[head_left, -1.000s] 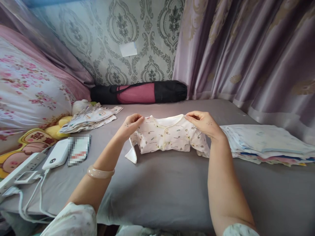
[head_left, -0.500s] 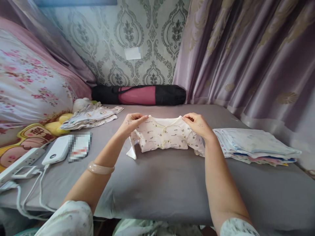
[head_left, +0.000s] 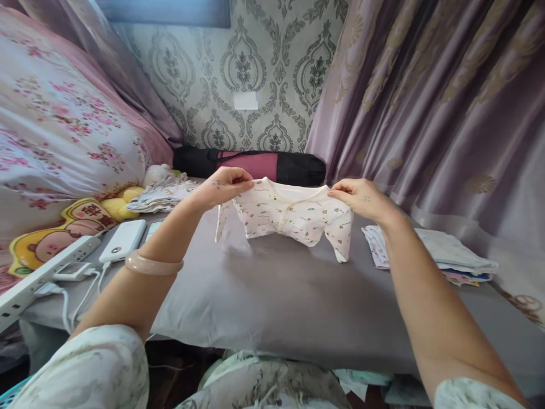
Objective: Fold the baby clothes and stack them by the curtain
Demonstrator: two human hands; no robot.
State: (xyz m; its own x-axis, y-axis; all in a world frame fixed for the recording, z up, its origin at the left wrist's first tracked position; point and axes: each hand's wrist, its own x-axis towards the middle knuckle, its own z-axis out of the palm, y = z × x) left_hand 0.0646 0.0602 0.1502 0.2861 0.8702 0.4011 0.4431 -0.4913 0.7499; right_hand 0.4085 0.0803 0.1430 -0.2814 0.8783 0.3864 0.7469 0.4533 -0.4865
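Lil printed shirt held up, left hand and right hand each pinching a shoulder, folded cloth pile off right

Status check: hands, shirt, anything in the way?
Left hand and right hand both pinching small printed shirt at the top. Shirt spread between them, sleeves hanging. Nothing seen blocking it; folded cloth stack sits apart, off right.
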